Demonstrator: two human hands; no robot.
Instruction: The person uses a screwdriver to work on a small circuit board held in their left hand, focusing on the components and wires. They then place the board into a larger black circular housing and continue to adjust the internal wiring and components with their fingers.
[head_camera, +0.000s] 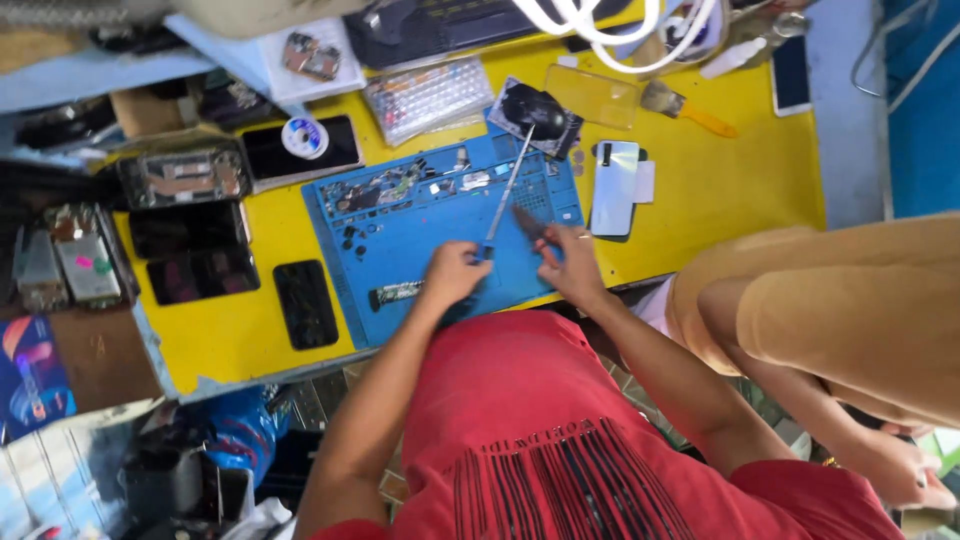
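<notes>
Yellow bench w/ blue mat (400, 250): left hand (455, 272) pinches long rod (508, 188); right hand (570, 262) grips dark tool (528, 222).

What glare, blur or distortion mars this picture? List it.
Head view: bright, even light; glare whitens the pale phone back; wide-angle bend curves the yellow table edges; left hand and right hand on the blue mat look soft, small parts unresolved.

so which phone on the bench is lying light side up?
The silver-white phone just right of the blue mat; the other phones lie dark.
</notes>
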